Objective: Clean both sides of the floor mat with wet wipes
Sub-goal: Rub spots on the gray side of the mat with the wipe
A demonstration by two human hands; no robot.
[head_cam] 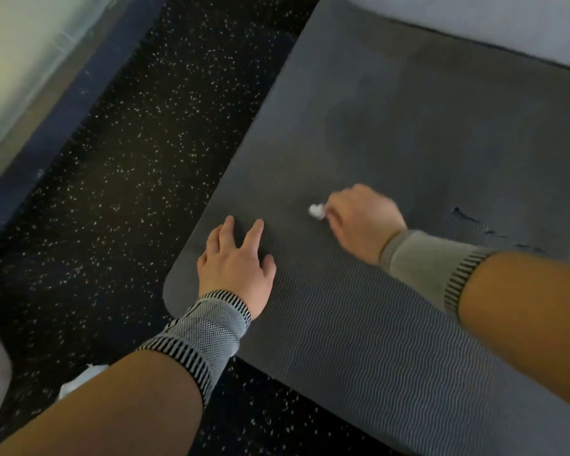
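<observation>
At the lower left of the frame, partly hidden behind the left forearm, a crumpled white scrap point(81, 378) is seen on the speckled floor point(122, 166); it may be a used wipe, though this cannot be told for certain. If fresh wipes are needed, none is shown within reach.

Above it, near the frame's centre, the left hand point(236, 261) is laid flat on the floor mat point(392, 126) close to its rounded near corner, the fingers straight and spread apart, nothing held. The mat appears to be pinned by this hand. Should the pressure be eased, the mat could be dragged across the floor or rucked up under the wiping stroke.

Just right of centre, the right hand point(362, 218) is pressed to the mat with its fingers curled and clamped on a small wad of wet wipe point(316, 210), only a tip of which shows. So little wipe is exposed that the surface could be rubbed by bare knuckles rather than cloth, and dirt merely smeared.

To the right of that hand, a small tear point(464, 215) is seen in the mat. A stroke carried over it could snag the wipe or lengthen the rip.

Farther up, the mat runs to a pale surface point(474, 24) at the upper right; its far portion looks patchy, and spots could be missed. The underside is judged not yet cleaned.
</observation>
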